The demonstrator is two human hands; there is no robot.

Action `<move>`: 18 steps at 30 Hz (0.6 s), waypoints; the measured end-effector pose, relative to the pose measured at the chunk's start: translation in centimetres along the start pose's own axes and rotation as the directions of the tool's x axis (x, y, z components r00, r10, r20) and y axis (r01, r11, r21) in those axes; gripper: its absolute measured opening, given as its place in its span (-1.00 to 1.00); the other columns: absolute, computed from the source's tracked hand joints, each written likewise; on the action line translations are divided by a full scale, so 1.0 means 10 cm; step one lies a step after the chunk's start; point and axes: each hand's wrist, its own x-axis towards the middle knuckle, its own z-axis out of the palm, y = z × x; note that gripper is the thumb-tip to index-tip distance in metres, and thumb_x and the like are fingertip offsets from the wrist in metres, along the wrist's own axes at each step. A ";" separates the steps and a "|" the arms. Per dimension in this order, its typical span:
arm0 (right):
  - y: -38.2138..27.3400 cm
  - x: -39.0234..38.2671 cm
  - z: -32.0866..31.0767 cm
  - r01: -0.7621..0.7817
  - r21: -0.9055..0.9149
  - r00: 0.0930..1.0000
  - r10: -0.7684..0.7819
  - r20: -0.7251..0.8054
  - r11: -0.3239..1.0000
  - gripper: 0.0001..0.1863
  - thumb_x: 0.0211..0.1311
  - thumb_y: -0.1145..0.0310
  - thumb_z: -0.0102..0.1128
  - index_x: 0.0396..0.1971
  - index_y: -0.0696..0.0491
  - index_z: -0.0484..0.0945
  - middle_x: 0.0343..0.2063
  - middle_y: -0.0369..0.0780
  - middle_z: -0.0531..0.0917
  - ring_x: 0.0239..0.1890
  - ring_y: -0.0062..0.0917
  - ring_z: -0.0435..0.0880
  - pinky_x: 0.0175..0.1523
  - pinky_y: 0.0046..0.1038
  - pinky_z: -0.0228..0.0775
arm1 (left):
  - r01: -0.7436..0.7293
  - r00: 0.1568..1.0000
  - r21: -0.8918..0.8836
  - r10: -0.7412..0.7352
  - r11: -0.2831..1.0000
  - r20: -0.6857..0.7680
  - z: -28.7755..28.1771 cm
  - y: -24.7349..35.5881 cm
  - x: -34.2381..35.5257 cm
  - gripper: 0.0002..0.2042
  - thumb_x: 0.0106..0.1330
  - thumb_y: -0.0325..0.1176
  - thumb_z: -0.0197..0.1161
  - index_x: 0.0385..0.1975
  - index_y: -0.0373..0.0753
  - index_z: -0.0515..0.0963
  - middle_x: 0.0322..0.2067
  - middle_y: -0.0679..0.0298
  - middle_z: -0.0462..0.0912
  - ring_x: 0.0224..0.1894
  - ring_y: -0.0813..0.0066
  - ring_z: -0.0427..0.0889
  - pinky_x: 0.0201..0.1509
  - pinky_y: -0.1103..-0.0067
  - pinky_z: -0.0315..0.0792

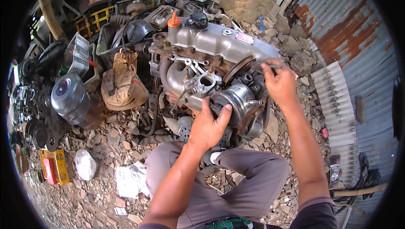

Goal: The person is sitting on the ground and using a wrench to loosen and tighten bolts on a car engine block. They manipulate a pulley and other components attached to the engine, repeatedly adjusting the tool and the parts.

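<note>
My left hand (pixel 211 124) grips a round, shiny metal canister-like part (pixel 236 98) at the near side of an engine, thumb and fingers on its edge. A thin dark rod (pixel 274 66) is pinched between the thumb and fingers of my right hand (pixel 280 82), beside the engine's right end. The engine's long silver valve cover (pixel 223 37) bears an orange cap (pixel 174 19). Between that hand and the cover stands a pulley (pixel 237 69). Several wrenches (pixel 195 64) lie on the engine, behind a metal flange with a round hole (pixel 206 81).
Rubble and stones cover the ground (pixel 109 144). To the left are a brown paper bag (pixel 126 85), a clear plastic jug (pixel 69 96), a yellow basket (pixel 61 166) and piled parts. A rusty corrugated metal wall (pixel 363 30) rises on the right. My bent legs are close below the engine.
</note>
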 end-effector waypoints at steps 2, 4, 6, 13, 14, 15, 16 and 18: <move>0.06 -0.01 -0.03 -0.048 -0.120 0.997 0.055 0.057 0.992 -0.78 0.32 0.25 0.29 -0.26 0.12 0.66 -0.68 -0.03 0.59 -0.72 -0.28 0.50 -0.50 -0.35 0.32 | -0.002 1.000 -0.017 0.002 1.000 0.007 0.00 -0.01 0.01 -0.02 0.31 0.34 0.02 0.36 -0.53 0.06 0.02 -0.41 0.53 0.16 -0.28 0.51 0.25 0.23 0.36; 0.04 0.02 -0.06 -0.028 -0.131 0.998 0.035 0.051 0.991 -0.79 0.30 0.27 0.31 -0.26 0.13 0.66 -0.66 -0.02 0.60 -0.70 -0.25 0.52 -0.48 -0.33 0.34 | -0.016 1.000 -0.016 0.016 1.000 0.000 0.02 0.04 0.00 -0.02 0.30 0.35 0.02 0.37 -0.52 0.05 0.03 -0.41 0.53 0.17 -0.28 0.51 0.25 0.22 0.35; -0.19 0.03 -0.06 0.052 -0.075 0.999 -0.051 0.007 0.996 -0.79 0.30 0.29 0.31 -0.25 0.14 0.66 -0.62 -0.01 0.62 -0.66 -0.26 0.55 -0.46 -0.34 0.35 | 0.001 1.000 0.006 0.000 1.000 -0.013 -0.01 0.00 -0.01 -0.02 0.30 0.35 0.02 0.37 -0.52 0.05 0.03 -0.41 0.53 0.17 -0.28 0.51 0.25 0.22 0.35; 0.14 0.08 -0.09 -0.104 0.071 0.990 0.110 -0.091 0.992 -0.80 0.30 0.33 0.30 -0.24 0.15 0.68 -0.38 -0.03 0.73 -0.41 -0.38 0.73 -0.28 -0.45 0.49 | 0.014 0.999 -0.027 -0.012 1.000 0.052 -0.02 0.10 -0.03 0.02 0.31 0.38 -0.01 0.38 -0.58 0.03 0.15 -0.40 0.45 0.29 -0.19 0.43 0.35 0.32 0.27; 0.02 0.16 -0.10 -0.049 0.171 0.989 0.072 -0.127 0.984 -0.80 0.31 0.33 0.29 -0.23 0.17 0.69 -0.38 -0.08 0.76 -0.37 -0.49 0.74 -0.23 -0.48 0.51 | 0.012 0.999 -0.034 -0.010 0.999 0.052 -0.03 0.09 -0.03 0.02 0.31 0.38 -0.01 0.38 -0.58 0.03 0.15 -0.40 0.45 0.28 -0.19 0.43 0.35 0.31 0.27; -0.18 0.26 -0.13 -0.031 0.134 0.992 0.047 -0.118 0.990 -0.79 0.32 0.32 0.28 -0.23 0.17 0.69 -0.39 -0.10 0.76 -0.37 -0.50 0.74 -0.23 -0.48 0.51 | 0.021 0.999 -0.031 -0.020 0.999 0.043 -0.05 0.09 -0.02 0.02 0.31 0.38 -0.01 0.38 -0.58 0.03 0.14 -0.40 0.45 0.28 -0.19 0.44 0.34 0.31 0.27; -0.41 0.33 -0.16 -0.021 0.096 0.994 0.031 -0.105 0.995 -0.78 0.32 0.31 0.28 -0.23 0.18 0.68 -0.39 -0.11 0.77 -0.36 -0.52 0.74 -0.23 -0.48 0.51 | 0.037 0.998 -0.026 -0.036 0.999 0.042 -0.07 0.07 -0.03 0.02 0.32 0.37 0.00 0.37 -0.58 0.04 0.14 -0.40 0.45 0.28 -0.19 0.44 0.34 0.31 0.28; -0.53 0.42 -0.20 -0.018 0.103 0.997 0.025 -0.068 0.995 -0.74 0.36 0.27 0.26 -0.24 0.19 0.68 -0.41 -0.16 0.77 -0.40 -0.55 0.73 -0.27 -0.47 0.51 | 0.040 0.998 -0.019 -0.039 0.999 0.047 -0.09 0.09 -0.03 0.02 0.32 0.37 0.00 0.37 -0.59 0.04 0.13 -0.40 0.46 0.27 -0.19 0.45 0.34 0.31 0.28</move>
